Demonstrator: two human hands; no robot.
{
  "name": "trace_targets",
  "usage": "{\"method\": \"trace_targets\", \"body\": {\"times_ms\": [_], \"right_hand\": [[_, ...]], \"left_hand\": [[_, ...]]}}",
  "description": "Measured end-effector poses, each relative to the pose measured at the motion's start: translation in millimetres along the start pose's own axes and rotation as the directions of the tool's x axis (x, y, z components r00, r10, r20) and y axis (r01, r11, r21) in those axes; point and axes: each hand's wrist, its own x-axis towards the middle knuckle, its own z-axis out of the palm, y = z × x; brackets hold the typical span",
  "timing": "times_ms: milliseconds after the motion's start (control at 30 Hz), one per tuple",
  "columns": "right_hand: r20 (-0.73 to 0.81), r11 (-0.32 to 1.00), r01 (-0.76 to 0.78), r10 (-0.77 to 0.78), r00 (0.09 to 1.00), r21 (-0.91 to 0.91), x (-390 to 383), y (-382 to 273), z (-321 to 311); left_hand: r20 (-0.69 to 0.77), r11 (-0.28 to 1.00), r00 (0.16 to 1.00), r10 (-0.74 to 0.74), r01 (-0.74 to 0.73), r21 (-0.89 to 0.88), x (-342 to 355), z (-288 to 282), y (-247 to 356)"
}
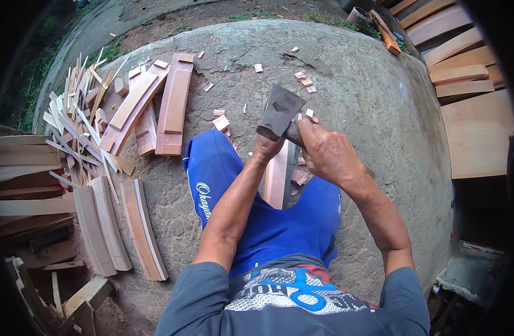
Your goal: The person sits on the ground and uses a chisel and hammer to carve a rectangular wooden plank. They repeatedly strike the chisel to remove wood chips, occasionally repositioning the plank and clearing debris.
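Note:
My right hand point(327, 151) grips the handle of a hatchet point(280, 109), whose dark metal head is raised in front of me, partly over my left hand. My left hand point(267, 147) holds the top of a long pale pink wood piece point(276, 179) that stands between my knees; its fingertips are hidden behind the hatchet head. Small wood chips point(299, 176) lie beside that piece and around it on the concrete. I am in blue trousers point(215, 173), knees apart.
Curved boards point(173, 101) and a heap of thin offcuts point(77, 117) lie at left, with more curved staves point(100, 224) lower down and stacked timber point(21, 157) at the edge. At right, planks point(473, 134) line the rim of the concrete slab point(391, 101). A container point(359, 17) stands behind.

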Motion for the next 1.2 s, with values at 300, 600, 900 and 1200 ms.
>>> {"method": "trace_targets", "body": {"times_ms": [300, 600, 900, 1200], "right_hand": [[-0.204, 0.956, 0.042, 0.019, 0.979, 0.290, -18, 1, -2], [-0.117, 0.886, -0.039, 0.104, 0.988, 0.461, -19, 5, 12], [0.069, 1.000, -0.007, 0.006, 0.998, 0.009, 7, 13, 24], [-0.232, 0.901, -0.053, 0.168, 0.958, 0.431, -31, 11, 7]], "left_hand": [[-0.016, 0.932, 0.974, -0.224, 0.210, -0.295, -1, -2, 0], [0.020, 0.812, 0.935, -0.354, 0.318, -0.489, 8, -13, 9], [-0.018, 0.992, 0.997, -0.077, 0.075, -0.103, -10, 16, -6], [-0.249, 0.960, 0.931, -0.267, 0.280, 0.016, 20, -24, 19]]}}
